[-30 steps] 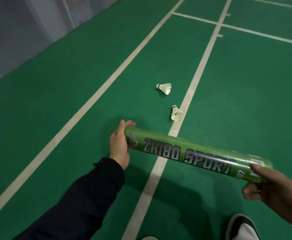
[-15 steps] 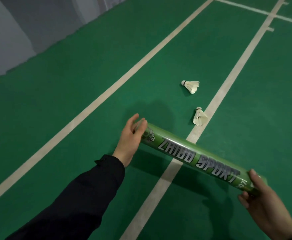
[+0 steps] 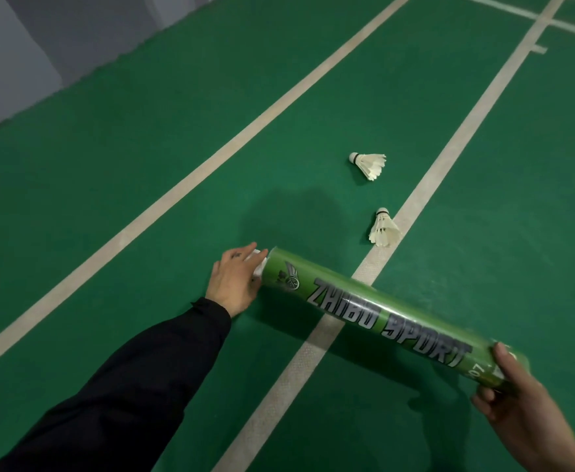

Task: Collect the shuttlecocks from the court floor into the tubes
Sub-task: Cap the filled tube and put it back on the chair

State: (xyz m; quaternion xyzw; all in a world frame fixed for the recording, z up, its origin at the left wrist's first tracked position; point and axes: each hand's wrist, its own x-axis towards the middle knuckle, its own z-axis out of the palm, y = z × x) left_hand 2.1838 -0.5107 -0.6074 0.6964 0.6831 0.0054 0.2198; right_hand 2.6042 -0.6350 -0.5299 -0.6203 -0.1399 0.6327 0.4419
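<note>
A long green tube (image 3: 374,308) printed "ZHIBO SPORT" is held level above the court floor. My right hand (image 3: 524,413) grips its near end at the lower right. At the tube's far open end my left hand (image 3: 236,279) holds something white (image 3: 258,264), partly hidden by my fingers, against the mouth. Two white feather shuttlecocks lie on the green floor beyond the tube: one (image 3: 369,164) on its side, the other (image 3: 384,229) beside the white court line.
White court lines (image 3: 429,185) run diagonally across the green floor. A grey wall or curtain (image 3: 40,46) borders the court at the upper left.
The tube has shifted slightly right and tilted more. My left hand stays at the tube's open end, and a white object now shows between its fingers and the mouth.
</note>
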